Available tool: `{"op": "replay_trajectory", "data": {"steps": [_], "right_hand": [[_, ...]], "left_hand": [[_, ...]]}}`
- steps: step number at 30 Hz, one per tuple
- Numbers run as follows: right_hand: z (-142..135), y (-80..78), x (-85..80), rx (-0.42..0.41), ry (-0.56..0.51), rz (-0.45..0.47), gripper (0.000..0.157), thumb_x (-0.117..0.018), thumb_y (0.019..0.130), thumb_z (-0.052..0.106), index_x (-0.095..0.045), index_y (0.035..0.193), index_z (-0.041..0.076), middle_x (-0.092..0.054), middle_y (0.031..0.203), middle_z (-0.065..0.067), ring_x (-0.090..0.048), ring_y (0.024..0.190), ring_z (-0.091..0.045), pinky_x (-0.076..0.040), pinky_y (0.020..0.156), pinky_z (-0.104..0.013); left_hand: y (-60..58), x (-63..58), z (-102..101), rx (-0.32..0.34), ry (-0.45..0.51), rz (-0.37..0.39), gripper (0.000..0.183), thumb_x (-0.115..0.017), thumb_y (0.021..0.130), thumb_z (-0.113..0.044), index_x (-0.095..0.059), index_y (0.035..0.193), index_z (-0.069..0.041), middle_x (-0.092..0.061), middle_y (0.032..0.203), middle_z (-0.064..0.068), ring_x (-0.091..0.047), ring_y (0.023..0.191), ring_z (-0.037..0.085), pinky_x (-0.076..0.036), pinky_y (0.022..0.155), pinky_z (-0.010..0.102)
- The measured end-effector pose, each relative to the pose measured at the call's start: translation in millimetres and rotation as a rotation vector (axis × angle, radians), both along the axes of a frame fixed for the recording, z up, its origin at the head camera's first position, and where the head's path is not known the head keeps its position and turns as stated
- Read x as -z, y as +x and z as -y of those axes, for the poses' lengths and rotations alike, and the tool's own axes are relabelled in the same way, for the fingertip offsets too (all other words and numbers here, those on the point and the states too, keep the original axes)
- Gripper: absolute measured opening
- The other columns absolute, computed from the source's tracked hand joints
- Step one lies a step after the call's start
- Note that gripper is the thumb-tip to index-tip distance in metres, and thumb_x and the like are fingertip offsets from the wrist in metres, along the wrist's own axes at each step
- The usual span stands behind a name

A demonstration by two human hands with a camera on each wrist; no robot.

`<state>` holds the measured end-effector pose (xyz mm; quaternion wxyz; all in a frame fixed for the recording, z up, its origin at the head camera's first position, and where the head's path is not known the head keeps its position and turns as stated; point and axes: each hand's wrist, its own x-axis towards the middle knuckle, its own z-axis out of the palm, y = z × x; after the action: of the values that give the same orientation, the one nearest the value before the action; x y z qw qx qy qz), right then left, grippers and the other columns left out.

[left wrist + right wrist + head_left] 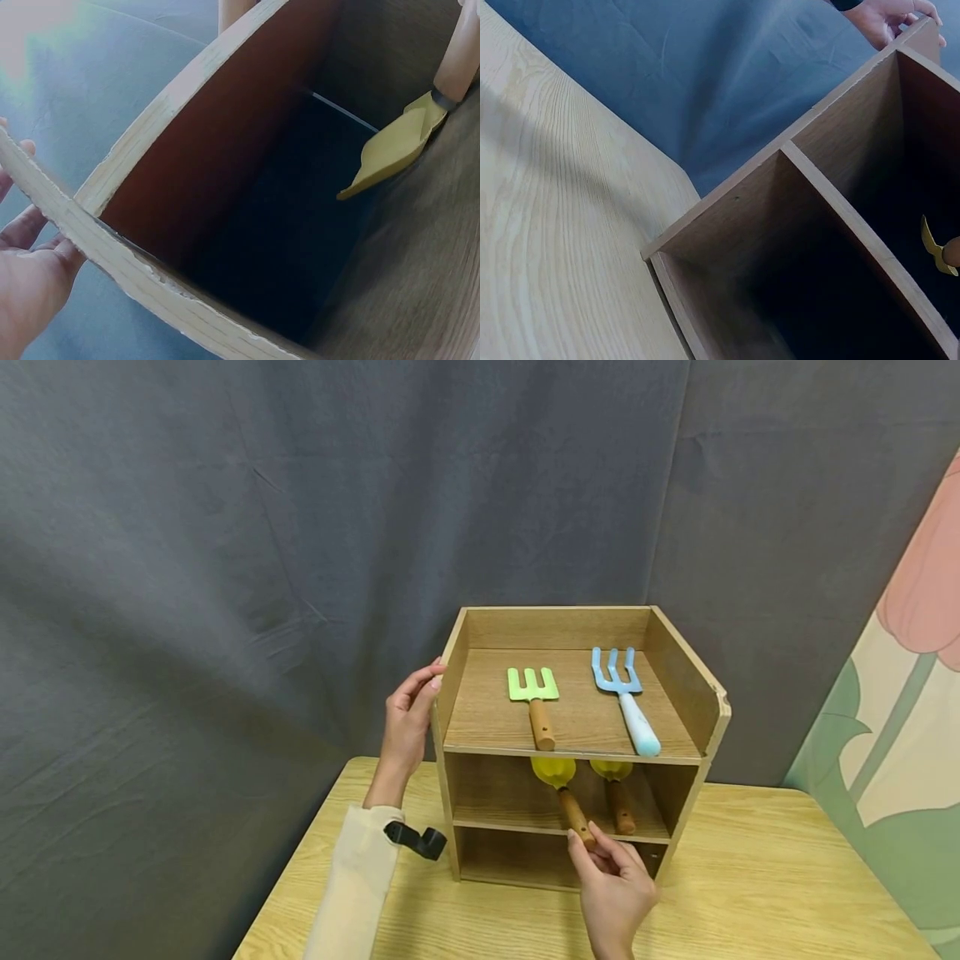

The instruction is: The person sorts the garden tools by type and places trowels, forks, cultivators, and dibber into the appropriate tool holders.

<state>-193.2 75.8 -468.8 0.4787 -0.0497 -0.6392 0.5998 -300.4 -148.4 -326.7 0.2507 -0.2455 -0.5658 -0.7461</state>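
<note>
A yellow hand trowel [576, 817] with a wooden handle slants out of the middle compartment of a wooden shelf unit [562, 836]. My right hand [617, 893] pinches its handle end between thumb and fingers. In the left wrist view the trowel's blade [394, 150] lies inside the compartment. My left hand [407, 722] holds the upper front edge of the left side panel, fingertips showing past it in the left wrist view. A second yellow trowel [620, 806] lies to the right in that compartment, its blade partly hidden by the top board.
On the top board lie a green hand fork [534, 693] with a wooden handle and a light blue hand fork [633, 718]. The unit stands on a wooden table [780, 877]. Behind hangs a grey curtain [337, 527]; a flower-patterned panel [892, 735] is at right.
</note>
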Motion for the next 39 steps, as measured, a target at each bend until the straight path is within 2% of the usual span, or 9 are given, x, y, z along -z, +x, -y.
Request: {"op": "replay_trajectory", "data": {"steps": [10,18,25,39], "right_hand": [[8,-11.8,1.9,-0.001,0.049,-0.004,0.022,-0.084,0.066,-0.009,-0.076,0.087,-0.006,-0.065,0.07,-0.014,-0.062,0.057,0.0,-0.048,0.053,-0.013],[23,-6.3,-19.9,0.021,0.088,-0.006,0.021,-0.081,0.065,-0.015,-0.073,0.083,-0.013,-0.064,0.066,-0.019,-0.06,0.054,-0.002,-0.047,0.052,-0.011],[19,-27.4,11.1,0.039,0.12,-0.007,0.019,-0.085,0.066,-0.006,-0.076,0.083,-0.005,-0.066,0.067,-0.009,-0.06,0.054,-0.002,-0.047,0.051,-0.011],[18,-40.4,17.2,0.032,0.163,-0.016,0.018,-0.085,0.066,-0.004,-0.077,0.081,-0.003,-0.068,0.069,-0.008,-0.062,0.055,-0.002,-0.047,0.051,-0.012]], "left_hand": [[-1.7,1.7,0,0.006,0.018,-0.005,0.036,-0.056,0.094,-0.009,-0.054,0.119,0.017,-0.052,0.136,0.024,-0.045,0.131,0.025,-0.034,0.105,0.035],[-1.1,1.4,-1,0.008,0.024,0.001,0.037,-0.057,0.094,-0.01,-0.054,0.12,0.016,-0.052,0.136,0.023,-0.046,0.13,0.025,-0.033,0.106,0.036],[-1.0,2.8,0,0.018,0.02,-0.002,0.036,-0.056,0.094,-0.01,-0.055,0.12,0.015,-0.051,0.137,0.023,-0.045,0.131,0.026,-0.034,0.106,0.035],[-2.2,2.2,0,0.008,0.019,-0.006,0.039,-0.057,0.094,-0.011,-0.053,0.12,0.017,-0.052,0.135,0.024,-0.045,0.131,0.026,-0.033,0.106,0.037]]}}
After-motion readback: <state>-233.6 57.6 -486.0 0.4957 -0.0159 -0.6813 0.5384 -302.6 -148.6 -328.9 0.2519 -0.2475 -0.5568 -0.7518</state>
